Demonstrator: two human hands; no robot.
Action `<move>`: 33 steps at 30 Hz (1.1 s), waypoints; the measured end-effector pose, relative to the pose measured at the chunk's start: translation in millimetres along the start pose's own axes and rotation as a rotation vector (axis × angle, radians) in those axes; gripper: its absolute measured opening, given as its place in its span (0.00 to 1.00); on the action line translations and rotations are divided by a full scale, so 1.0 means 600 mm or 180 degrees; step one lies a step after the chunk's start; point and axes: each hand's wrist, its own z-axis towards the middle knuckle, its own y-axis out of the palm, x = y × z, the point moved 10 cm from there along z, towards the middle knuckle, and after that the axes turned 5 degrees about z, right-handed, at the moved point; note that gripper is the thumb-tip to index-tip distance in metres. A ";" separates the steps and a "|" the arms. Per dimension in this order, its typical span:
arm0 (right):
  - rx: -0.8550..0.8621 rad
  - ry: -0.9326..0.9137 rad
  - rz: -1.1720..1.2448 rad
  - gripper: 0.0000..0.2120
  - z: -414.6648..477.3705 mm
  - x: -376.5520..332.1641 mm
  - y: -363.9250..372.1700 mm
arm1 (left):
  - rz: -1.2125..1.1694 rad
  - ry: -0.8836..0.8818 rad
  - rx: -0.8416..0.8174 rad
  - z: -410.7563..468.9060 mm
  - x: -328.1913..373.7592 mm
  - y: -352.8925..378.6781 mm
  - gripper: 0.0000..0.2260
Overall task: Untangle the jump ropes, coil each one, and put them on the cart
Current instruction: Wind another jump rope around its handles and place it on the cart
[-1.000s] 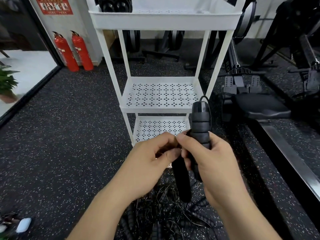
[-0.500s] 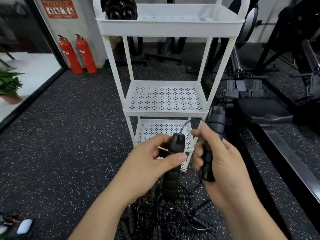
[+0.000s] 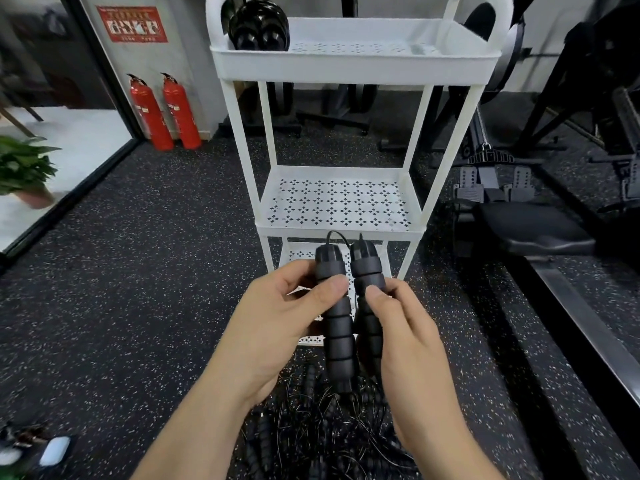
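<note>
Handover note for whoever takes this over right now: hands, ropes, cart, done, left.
Hands: left hand grips one black handle; right hand grips a second handle. Both stand upright, side by side, cords leaving their tops.
Floor: tangled ropes lie below the hands, in front of the white cart.
Done: black items sit on the cart's top tier, left; I cannot tell what they are.
Left: free this rope from the pile, coil it, shelve it, then the rest.
</note>
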 end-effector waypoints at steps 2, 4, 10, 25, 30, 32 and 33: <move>0.0015 0.0022 0.0045 0.06 0.000 0.000 0.002 | 0.0029 0.0042 0.0041 0.001 0.004 0.000 0.12; -0.0004 0.0075 0.0111 0.06 0.000 0.003 0.004 | 0.0032 0.0056 0.0041 0.001 0.005 0.000 0.12; -0.0001 0.0179 0.0167 0.06 -0.004 0.009 0.007 | 0.0048 0.0050 0.0016 0.003 -0.002 0.002 0.13; -0.1102 0.0588 0.0187 0.31 -0.013 0.025 0.049 | 0.0248 0.0200 0.0134 0.008 0.005 -0.015 0.14; -0.1739 0.0879 -0.0371 0.28 -0.010 0.006 0.038 | 0.1480 0.0685 0.0842 0.005 0.044 -0.055 0.23; -0.2100 0.0985 -0.0604 0.29 -0.022 -0.002 0.040 | 0.1523 0.1161 0.0736 -0.007 0.078 -0.046 0.16; -0.2211 0.0998 -0.0702 0.28 -0.027 -0.008 0.039 | 0.1444 0.1321 0.0574 -0.013 0.087 -0.037 0.15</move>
